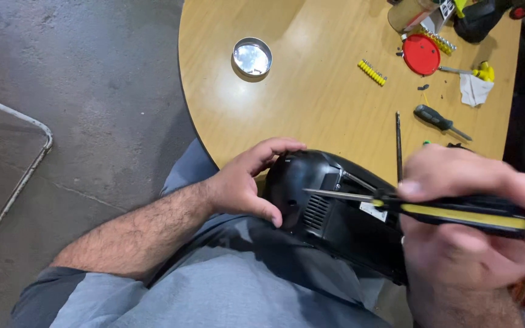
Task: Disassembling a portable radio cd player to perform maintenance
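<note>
A black appliance (335, 212) rests on the person's lap against the near edge of the round tabletop (311, 91). The left hand (244, 182) clasps its rounded end; the right hand (475, 225) grips a black-and-yellow screwdriver (432, 209), tip at the casing. Farther in lie a metal tin (252, 58), red lid (421, 54) and a second screwdriver (439, 120), nothing between.

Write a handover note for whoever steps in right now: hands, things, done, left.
Left hand: steadies the black appliance on the lap at the round table's edge.
Right hand: holds a black-and-yellow screwdriver, tip over the vented back.
On the table: a metal tin lid, red lid, yellow bit strip, spare screwdriver.
Done: not visible; casing looks closed.
Left: screws, probably; unconfirmed.
</note>
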